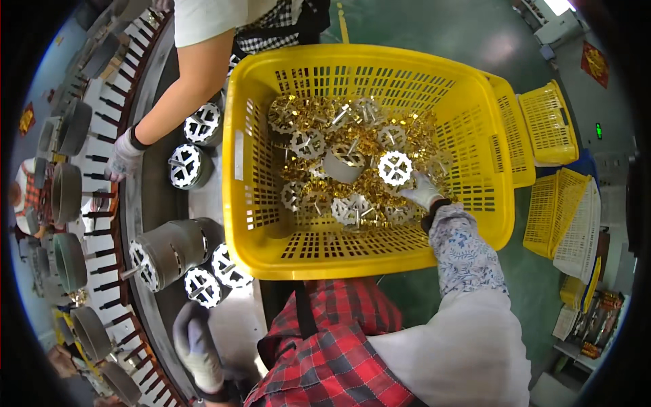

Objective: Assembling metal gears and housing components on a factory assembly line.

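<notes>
A large yellow plastic basket (369, 57) stands in front of me, holding several round metal parts amid shiny gold-coloured strips (325, 186). My right hand (424, 191), in a pale glove, reaches in over the near side. Its fingers are closed at the edge of a bright spoked metal wheel with a toothed rim (395, 168). My left hand (198, 349), in a greyish glove, is low over the metal worktop (237, 325), below two spoked metal wheels (203, 287). Its fingertips are blurred, so their closing cannot be told.
A co-worker's gloved hand (124, 156) reaches toward a row of dark pegs (112, 197) at the left. Grey metal cylinders (173, 251) lie on the worktop beside the basket. More yellow baskets (549, 125) and a white basket (576, 234) stand on the right.
</notes>
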Tool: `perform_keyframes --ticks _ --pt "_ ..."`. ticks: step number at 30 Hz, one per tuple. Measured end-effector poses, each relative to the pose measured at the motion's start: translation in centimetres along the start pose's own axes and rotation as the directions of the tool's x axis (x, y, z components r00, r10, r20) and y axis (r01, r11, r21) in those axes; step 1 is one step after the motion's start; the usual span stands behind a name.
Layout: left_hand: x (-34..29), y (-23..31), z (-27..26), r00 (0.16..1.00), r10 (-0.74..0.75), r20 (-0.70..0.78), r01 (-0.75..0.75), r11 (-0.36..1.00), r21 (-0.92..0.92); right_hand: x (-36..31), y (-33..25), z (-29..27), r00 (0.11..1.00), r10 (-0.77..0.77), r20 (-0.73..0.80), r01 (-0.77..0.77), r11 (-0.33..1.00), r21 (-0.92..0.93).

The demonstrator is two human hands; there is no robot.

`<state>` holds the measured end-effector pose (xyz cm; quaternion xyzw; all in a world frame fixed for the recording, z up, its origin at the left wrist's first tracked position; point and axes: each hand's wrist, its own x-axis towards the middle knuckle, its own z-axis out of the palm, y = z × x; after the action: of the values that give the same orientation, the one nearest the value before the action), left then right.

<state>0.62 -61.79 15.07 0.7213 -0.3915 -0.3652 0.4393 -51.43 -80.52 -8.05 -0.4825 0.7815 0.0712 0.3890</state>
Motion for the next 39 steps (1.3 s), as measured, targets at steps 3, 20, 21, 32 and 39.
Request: perform_keyframes --ticks 3,20,21,32,39 --pt "3.6 1.2 9.4 0.933 -0.181 0.31 0.243 0.955 -0.172 3.1 -3.8 0.7 0.994 -0.111 0.013 0.111 0.967 -0.23" --pt "14.3 -6.1 29.3 0.597 -0.344 0.724 0.595 0.796 -0.113 15.6 -13.0 8.2 0.901 -0.304 -0.309 0.31 0.95 -0.031" --pt "13.7 -5.7 28.1 0.605 -0.326 0.726 0.597 0.79 -0.143 15.8 -12.3 9.1 0.839 -0.346 -0.42 0.395 0.918 0.032" --pt "7.4 -4.1 10.1 0.832 -0.459 0.311 0.548 0.763 -0.342 17.4 -20.7 12.1 0.853 -0.448 0.266 0.516 0.659 -0.547" --pt "-2.5 -5.8 2.8 0.845 -0.533 -0.039 0.46 0.763 -0.454 5.4 -21.9 6.5 0.86 -0.502 0.091 0.508 0.826 -0.245"
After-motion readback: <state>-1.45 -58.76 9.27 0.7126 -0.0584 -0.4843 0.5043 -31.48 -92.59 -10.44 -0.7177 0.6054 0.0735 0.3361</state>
